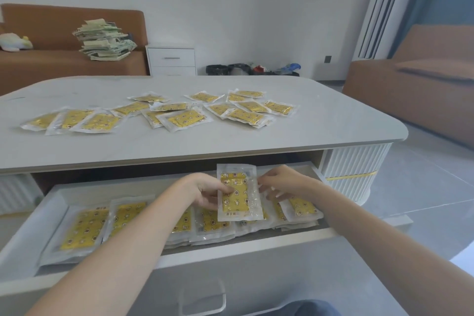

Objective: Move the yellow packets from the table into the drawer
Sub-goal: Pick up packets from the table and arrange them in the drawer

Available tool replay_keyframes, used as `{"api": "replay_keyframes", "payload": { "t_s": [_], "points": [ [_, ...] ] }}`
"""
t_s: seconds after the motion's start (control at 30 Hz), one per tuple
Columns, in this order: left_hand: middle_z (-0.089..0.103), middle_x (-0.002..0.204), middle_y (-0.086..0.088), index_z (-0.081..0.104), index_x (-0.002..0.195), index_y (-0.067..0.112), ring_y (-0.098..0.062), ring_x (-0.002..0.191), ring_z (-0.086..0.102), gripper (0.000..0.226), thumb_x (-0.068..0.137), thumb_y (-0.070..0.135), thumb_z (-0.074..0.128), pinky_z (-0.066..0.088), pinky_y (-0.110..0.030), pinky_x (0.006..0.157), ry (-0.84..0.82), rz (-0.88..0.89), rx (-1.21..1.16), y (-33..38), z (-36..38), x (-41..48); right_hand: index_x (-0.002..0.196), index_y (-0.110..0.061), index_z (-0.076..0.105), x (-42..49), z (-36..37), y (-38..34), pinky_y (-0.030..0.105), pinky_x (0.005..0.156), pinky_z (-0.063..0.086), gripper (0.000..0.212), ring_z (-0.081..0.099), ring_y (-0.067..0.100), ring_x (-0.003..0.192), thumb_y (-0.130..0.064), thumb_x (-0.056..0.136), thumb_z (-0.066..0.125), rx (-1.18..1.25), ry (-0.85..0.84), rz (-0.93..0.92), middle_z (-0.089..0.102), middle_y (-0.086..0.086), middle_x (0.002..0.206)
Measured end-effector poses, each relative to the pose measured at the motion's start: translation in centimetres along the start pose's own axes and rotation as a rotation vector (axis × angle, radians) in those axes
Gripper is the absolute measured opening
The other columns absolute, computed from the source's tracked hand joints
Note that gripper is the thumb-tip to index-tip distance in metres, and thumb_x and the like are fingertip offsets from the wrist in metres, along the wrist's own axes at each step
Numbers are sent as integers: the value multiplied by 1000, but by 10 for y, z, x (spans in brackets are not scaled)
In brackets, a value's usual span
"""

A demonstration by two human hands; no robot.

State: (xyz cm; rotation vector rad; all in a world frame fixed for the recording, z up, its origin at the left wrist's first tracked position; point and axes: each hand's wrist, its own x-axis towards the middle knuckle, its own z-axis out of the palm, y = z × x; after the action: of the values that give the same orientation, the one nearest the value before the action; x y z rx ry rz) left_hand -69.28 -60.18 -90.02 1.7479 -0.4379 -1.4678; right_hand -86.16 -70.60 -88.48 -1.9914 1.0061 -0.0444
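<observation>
Fingers (209,204) and thumb of left hand (202,190) pinch yellow clear-edged plastic packet (237,195), upright over right half of open white drawer (230,249), long axis front-to-back. Right hand (284,185): fingers curled at packet's right edge, grip unclear. Judgement: lay flat on the row below.

bare forearms (123,251), bare left hand (205,191) and right hand (282,185), blue-grey trouser cloth (315,308) below.

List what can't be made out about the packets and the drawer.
Head view:
Drawer packets mid-row: hidden under the left arm.
Print on the held packet: too small.
Right hand: whether it grips that packet, unclear.
Table: left end cut off by the frame.
</observation>
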Motion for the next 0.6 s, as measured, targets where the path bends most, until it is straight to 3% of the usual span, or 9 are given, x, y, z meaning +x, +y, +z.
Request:
{"api": "replay_keyframes", "payload": {
  "t_s": [0.2, 0.33, 0.47, 0.6],
  "points": [
    [69, 89, -3, 62, 85, 12, -17, 84, 62, 8, 85, 17, 68, 47, -27, 72, 58, 16, 48, -17, -38, -23, 97, -4, 65, 2, 28, -27, 24, 72, 59, 17, 69, 13, 74, -18, 88, 66, 124, -95, 15, 70, 8, 98],
    [70, 105, -7, 66, 97, 11, -22, 99, 64, 14, 85, 18, 69, 53, -32, 87, 124, 99, 97, -31, -75, -43, 87, -4, 63, 6, 56, -54, 25, 68, 60, 8, 68, 17, 69, -11, 87, 66, 155, -142, 29, 70, 12, 91],
    [70, 105, -11, 66, 105, 7, -21, 85, 68, 19, 87, 12, 65, 59, -28, 71, 170, 118, 64, -46, -112, -66, 74, -4, 58, 11, 91, -84, 23, 64, 59, 15, 64, 16, 62, -6, 88, 64, 180, -192, 22, 63, 9, 74],
    [71, 104, -15, 64, 113, 0, -24, 90, 69, 28, 85, 6, 65, 58, -34, 79, 267, 98, 55, -58, -150, -84, 69, -3, 57, 17, 129, -112, 20, 56, 58, 20, 63, 14, 57, -2, 89, 60, 180, -236, -1, 62, 9, 70]
  ]
}}
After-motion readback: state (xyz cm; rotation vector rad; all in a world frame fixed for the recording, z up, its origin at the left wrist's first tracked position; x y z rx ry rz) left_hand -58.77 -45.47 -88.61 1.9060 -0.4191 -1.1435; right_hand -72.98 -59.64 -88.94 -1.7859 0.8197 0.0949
